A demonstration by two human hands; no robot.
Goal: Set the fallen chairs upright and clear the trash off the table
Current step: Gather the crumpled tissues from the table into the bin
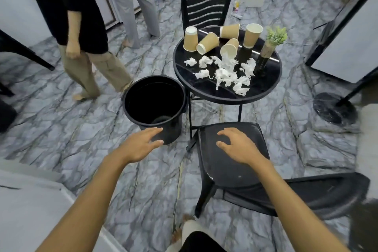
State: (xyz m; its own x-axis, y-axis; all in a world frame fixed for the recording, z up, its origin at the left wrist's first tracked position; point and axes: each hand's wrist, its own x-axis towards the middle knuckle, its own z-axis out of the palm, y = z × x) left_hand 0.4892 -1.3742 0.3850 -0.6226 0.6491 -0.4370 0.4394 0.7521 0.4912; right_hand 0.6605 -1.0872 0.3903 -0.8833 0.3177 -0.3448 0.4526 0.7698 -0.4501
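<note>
Held both hands out empty, with the left hand [141, 145] spread wide and low beside the foot of the bin [153, 106], and the right hand [237, 147] loosely clawed over the seat of the fallen chair [231, 170], gripping nothing; could not tell whether it touched the seat. Found that chair tipped over on the floor, just in front of the counter [266, 88] and close against its legs. Saw a second chair [206, 0] upright behind the counter. Counted five paper cups [207, 44] on the counter, several on their sides, above a scatter of crumpled tissues [225, 75], with a small potted plant [270, 47] near the right rim. Noted the bin open-mouthed on the floor, just left of the counter, and two bystanders [81, 26] standing well off to the left. Judged the lift risky: could clip the counter's legs while swinging the chair up so near them, and so jolt cups over the rim or topple the plant. Could also lose hold on the smooth seat, or knock the bin with the left arm
</note>
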